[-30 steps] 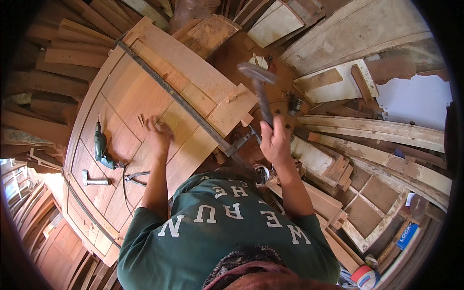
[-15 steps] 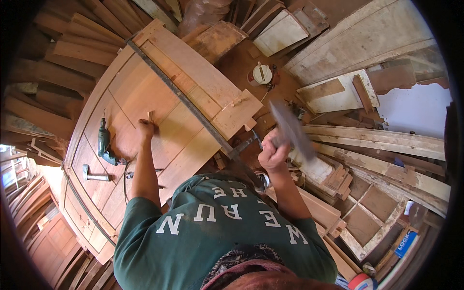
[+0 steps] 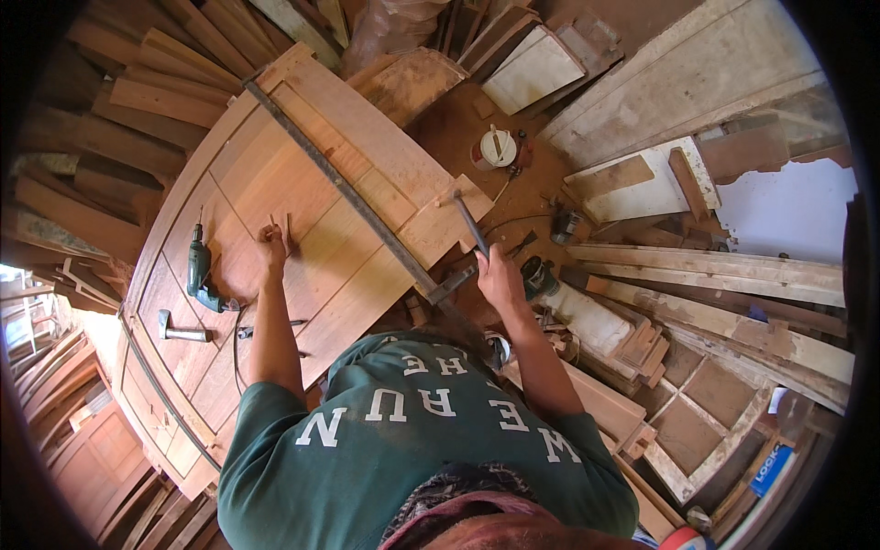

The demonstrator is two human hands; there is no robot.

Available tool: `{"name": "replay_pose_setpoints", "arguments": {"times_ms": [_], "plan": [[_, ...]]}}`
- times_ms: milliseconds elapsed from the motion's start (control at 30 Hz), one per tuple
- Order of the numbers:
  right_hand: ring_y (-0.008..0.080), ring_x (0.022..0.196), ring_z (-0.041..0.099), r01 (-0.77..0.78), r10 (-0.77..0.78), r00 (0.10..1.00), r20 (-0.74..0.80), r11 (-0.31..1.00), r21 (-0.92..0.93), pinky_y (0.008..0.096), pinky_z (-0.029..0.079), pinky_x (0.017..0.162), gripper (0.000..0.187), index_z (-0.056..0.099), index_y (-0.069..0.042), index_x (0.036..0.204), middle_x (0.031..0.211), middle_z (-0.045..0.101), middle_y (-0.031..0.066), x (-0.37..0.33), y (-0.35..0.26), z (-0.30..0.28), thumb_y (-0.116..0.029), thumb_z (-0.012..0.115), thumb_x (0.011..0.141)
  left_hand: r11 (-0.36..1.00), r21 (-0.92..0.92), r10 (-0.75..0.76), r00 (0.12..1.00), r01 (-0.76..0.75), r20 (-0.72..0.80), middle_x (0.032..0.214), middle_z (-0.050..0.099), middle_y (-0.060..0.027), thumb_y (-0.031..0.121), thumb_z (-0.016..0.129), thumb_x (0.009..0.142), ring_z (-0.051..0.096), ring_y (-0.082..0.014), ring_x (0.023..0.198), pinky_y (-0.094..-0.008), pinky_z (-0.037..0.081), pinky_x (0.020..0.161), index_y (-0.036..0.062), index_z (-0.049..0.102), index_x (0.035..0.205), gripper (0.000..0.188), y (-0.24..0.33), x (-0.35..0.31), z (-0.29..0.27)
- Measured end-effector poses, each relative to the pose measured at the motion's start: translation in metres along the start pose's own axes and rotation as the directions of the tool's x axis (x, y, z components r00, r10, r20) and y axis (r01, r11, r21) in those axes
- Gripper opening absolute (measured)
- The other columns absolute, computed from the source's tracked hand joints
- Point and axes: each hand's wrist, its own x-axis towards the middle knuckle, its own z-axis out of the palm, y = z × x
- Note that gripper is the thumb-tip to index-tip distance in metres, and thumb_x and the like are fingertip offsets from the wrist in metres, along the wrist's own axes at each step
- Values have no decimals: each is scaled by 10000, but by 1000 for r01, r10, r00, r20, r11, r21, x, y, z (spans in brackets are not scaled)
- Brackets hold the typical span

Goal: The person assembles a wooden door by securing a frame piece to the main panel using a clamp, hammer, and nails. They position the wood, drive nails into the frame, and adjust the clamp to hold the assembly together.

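A large panelled wooden door [image 3: 321, 215] lies before me with a long dark bar clamp [image 3: 344, 188] across it. My right hand [image 3: 500, 278] is wrapped round a dark metal bar [image 3: 470, 223] and holds it over the door's right corner. The bar's far end is at a small wooden peg [image 3: 439, 203] standing in the frame; whether they touch I cannot tell. Over the panels, my left hand [image 3: 271, 246] is closed in a pinch on thin wooden pegs [image 3: 289, 229]. Left of it lie a green power drill [image 3: 199, 266] and a hammer [image 3: 183, 332] with a metal head.
Another clamp [image 3: 165, 394] spans the door's near left end. Stacked boards [image 3: 137, 137] fill the far left. On the floor beyond the right corner stands a white-lidded tub [image 3: 495, 148]. Long planks [image 3: 706, 266] and a window frame [image 3: 706, 431] lie to my right.
My right hand has swung the bar from a raised, blurred position down and leftward to the peg at the door's corner. The left hand has shifted only slightly, its fingers still pinched.
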Motion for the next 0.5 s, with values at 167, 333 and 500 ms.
{"name": "replay_pose_setpoints", "arguments": {"times_ms": [167, 333, 500], "plan": [[496, 702, 637, 183, -143, 972, -188, 960, 213, 569, 485, 582, 260, 515, -28, 1009, 750, 636, 281, -4, -21, -51, -284, 547, 1034, 984, -180, 4, 997, 10, 75, 846, 677, -23, 323, 653, 1007, 632, -92, 756, -237, 459, 598, 90, 649, 1137, 266, 37, -29, 2], [514, 786, 633, 281, -198, 923, -329, 932, 228, 544, 499, 643, 290, 541, 23, 1051, 781, 641, 302, 1, 7, -7, -264, 573, 1019, 976, -208, -28, 990, 57, 140, 862, 695, -18, 281, 637, 1027, 624, -88, 747, -246, 464, 643, 90, 672, 1119, 215, 98, -53, 27], [500, 760, 666, 84, -79, 996, -36, 983, 166, 591, 520, 652, 298, 517, -29, 1041, 792, 670, 280, 4, 4, -35, -324, 557, 1022, 982, -189, 31, 986, 0, 161, 860, 696, -17, 266, 616, 1038, 611, -88, 752, -250, 461, 653, 77, 662, 1112, 208, 124, -75, 38]]}}
